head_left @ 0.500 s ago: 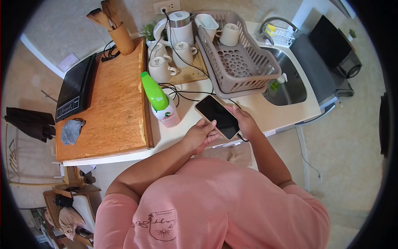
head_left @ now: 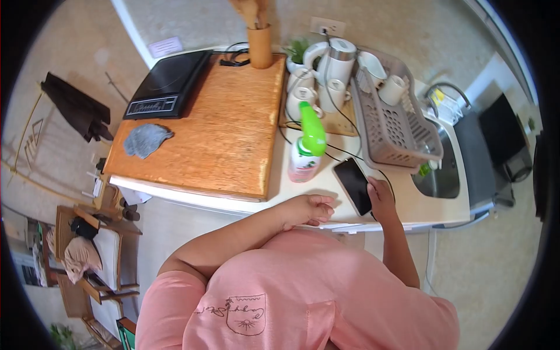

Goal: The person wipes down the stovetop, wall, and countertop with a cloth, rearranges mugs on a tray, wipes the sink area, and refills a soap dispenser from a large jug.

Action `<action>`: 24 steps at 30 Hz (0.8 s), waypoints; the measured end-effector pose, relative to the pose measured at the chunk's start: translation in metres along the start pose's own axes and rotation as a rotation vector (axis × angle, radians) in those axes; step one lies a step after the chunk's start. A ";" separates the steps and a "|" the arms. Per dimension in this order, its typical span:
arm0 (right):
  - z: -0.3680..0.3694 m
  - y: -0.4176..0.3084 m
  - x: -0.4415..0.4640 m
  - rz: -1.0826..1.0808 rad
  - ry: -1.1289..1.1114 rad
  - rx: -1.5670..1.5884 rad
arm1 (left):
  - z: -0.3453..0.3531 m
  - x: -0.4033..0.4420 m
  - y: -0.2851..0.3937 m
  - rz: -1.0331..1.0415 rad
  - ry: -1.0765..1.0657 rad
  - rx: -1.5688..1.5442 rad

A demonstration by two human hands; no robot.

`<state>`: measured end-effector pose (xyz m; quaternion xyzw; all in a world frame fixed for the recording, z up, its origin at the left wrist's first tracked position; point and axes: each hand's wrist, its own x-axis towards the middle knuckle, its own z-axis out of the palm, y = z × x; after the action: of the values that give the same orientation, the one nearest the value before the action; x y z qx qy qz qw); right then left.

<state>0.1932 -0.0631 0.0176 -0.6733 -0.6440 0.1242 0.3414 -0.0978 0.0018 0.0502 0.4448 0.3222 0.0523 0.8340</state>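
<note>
A smartphone [head_left: 353,185] with a dark screen and light-coloured edge is low over the front of the white counter. My right hand [head_left: 382,201] grips its right side, and a black cable runs close by. My left hand [head_left: 309,211] is apart from the phone, at the counter's front edge. Its fingers are loosely bent and a little spread, with nothing in them. Just beyond that hand stands a spray bottle [head_left: 304,158] with a bright green top and a white and pink body.
A wooden board [head_left: 227,128] bears a black induction cooker [head_left: 169,84], a grey cloth [head_left: 146,140] and a wooden utensil holder [head_left: 259,46]. Behind the bottle stand white mugs [head_left: 333,96] and a kettle [head_left: 340,58]. A dish rack [head_left: 391,131] stands beside the sink [head_left: 449,181].
My left hand has let go of the phone and drawn away to the left. My right hand keeps the phone, now lower by the counter. The view has turned leftward.
</note>
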 end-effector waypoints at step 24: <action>0.406 -0.510 0.200 -0.840 -0.426 -0.108 | -0.314 -0.432 -0.019 0.443 0.571 -0.187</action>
<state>-0.4243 0.2174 0.0889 -0.3310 -0.9217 0.0772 0.1869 -0.6249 0.0514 0.1234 0.3932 0.4315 0.3828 0.7160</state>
